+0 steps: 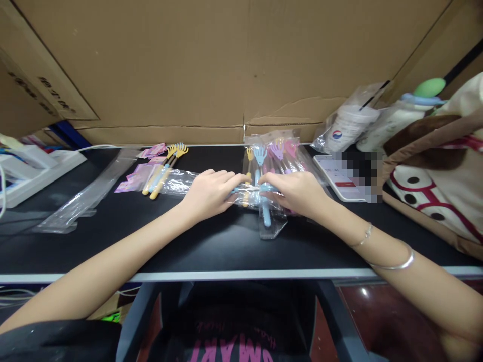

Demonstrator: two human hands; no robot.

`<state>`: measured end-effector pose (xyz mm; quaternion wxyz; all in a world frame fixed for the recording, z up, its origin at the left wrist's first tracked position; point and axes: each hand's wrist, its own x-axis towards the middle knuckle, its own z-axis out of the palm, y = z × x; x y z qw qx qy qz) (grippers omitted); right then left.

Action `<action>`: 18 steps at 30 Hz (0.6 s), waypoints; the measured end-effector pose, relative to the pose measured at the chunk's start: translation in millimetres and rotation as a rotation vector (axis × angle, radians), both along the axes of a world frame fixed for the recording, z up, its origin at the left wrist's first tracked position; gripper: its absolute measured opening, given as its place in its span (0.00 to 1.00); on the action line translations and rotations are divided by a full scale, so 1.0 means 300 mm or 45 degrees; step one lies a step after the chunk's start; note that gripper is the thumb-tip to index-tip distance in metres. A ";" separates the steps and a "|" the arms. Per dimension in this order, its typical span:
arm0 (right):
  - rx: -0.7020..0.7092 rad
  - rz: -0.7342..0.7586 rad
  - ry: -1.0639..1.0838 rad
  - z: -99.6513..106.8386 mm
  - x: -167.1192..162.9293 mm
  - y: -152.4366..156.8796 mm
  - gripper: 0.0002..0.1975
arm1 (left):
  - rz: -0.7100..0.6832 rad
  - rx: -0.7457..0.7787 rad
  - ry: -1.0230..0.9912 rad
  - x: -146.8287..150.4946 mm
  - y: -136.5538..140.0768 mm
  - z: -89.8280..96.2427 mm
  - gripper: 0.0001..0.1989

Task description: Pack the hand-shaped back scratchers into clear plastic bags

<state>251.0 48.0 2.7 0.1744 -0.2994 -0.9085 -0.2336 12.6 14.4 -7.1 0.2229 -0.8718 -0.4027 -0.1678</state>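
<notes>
Between my two hands lies a blue back scratcher [268, 188] held sideways, its metal rod showing in the middle. A clear plastic sleeve [174, 181] stretches out to the left from under my left hand [212, 193], whose fingers are closed on the scratcher and the plastic. My right hand [296, 191] is closed around the blue part on the other side. I cannot tell how far the scratcher sits inside the sleeve. Beneath and behind the hands are bagged back scratchers, among them a blue one [260, 155], a yellow one [249, 153] and a purple one [277, 150].
Yellow back scratchers [162, 182] lie left beside pink cards [130, 182]. Empty plastic sleeves [90, 193] lie further left, near a white power strip [49, 168]. On the right are a phone [332, 176], a bagged cup [349, 125], a bottle [405, 120] and a cloth bag [453, 176]. Cardboard [169, 60] stands behind.
</notes>
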 end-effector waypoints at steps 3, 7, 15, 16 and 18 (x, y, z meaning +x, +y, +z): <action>-0.007 0.001 -0.012 -0.002 -0.002 -0.006 0.13 | -0.011 -0.022 -0.004 0.008 -0.008 -0.001 0.15; -0.039 0.003 -0.001 -0.011 -0.005 -0.008 0.14 | -0.008 -0.011 -0.010 0.013 -0.011 -0.011 0.13; -0.153 -0.057 -0.061 -0.021 -0.015 -0.008 0.19 | -0.010 -0.021 -0.002 0.020 -0.008 -0.026 0.13; -0.147 -0.057 -0.068 -0.019 -0.015 -0.010 0.19 | -0.006 -0.019 -0.002 0.019 -0.007 -0.025 0.13; -0.120 -0.063 -0.082 -0.015 -0.016 -0.014 0.18 | -0.001 -0.013 -0.005 0.016 -0.003 -0.022 0.13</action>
